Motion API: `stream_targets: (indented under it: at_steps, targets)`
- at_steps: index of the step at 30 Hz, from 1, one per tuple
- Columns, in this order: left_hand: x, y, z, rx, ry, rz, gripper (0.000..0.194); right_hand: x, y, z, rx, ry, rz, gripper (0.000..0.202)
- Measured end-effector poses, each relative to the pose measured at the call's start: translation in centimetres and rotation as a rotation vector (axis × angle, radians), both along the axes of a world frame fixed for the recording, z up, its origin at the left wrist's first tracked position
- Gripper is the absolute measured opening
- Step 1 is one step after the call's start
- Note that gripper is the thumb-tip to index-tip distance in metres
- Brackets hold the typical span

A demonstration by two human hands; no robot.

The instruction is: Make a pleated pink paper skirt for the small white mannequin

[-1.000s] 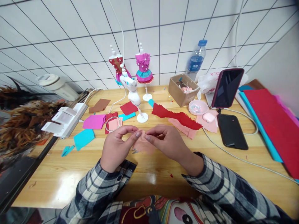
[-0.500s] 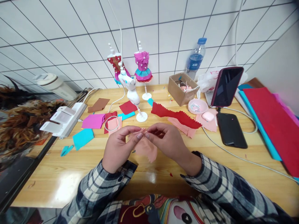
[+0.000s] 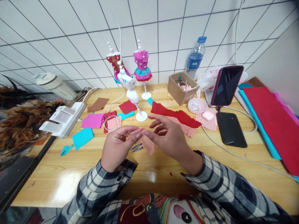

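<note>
My left hand (image 3: 115, 146) pinches the gathered upper edge of a peach fabric piece (image 3: 149, 148) between thumb and fingers. The cloth's loose lower part hangs toward the table. At its right end, my right hand (image 3: 173, 141) has its index finger lifted and fingers apart, the thumb tip close to or touching the folds. Dark thread snips (image 3: 138, 148) lie under the fabric, partly covered. Just beyond my hands stands a bare white mini dress form (image 3: 132, 95). Behind it are a form in a pink and blue dress (image 3: 142, 65) and one in red and brown (image 3: 114, 63).
Fabric scraps in magenta (image 3: 92, 120), turquoise (image 3: 83, 138) and brown (image 3: 98, 105) lie left, near a power strip (image 3: 67, 121). A zigzag-edged red strip (image 3: 175, 114), cardboard box (image 3: 178, 91), bead dish (image 3: 197, 106), phone (image 3: 231, 129) and cable (image 3: 233, 154) are right.
My right index finger has lifted off the fabric and the right fingers have spread. The cloth's hanging part has shifted, uncovering more of the snips. My left hand keeps its pinch.
</note>
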State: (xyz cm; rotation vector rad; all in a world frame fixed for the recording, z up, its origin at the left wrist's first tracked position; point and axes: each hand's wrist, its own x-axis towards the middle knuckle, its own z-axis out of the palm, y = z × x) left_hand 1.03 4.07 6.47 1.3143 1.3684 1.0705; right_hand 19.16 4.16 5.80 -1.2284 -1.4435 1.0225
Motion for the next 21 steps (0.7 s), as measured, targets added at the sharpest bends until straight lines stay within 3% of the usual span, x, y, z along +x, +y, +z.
stream_targets:
  at_steps: [6, 12, 15, 21]
  targets:
    - [-0.14, 0.11, 0.05, -0.078, -0.102, -0.059, 0.031, 0.19, 0.37, 0.27, -0.097, 0.104, 0.145, 0.018]
    - [0.07, 0.18, 0.29, -0.087, -0.131, -0.122, 0.030, 0.17, 0.21, 0.43, 0.026, 0.024, 0.075, 0.008]
    - [0.17, 0.20, 0.21, -0.050, -0.112, -0.154, 0.034, 0.30, 0.17, 0.60, 0.092, -0.054, 0.039, 0.007]
    - [0.02, 0.26, 0.06, -0.054, -0.019, -0.174, 0.032, 0.27, 0.11, 0.32, -0.020, -0.024, 0.064, 0.017]
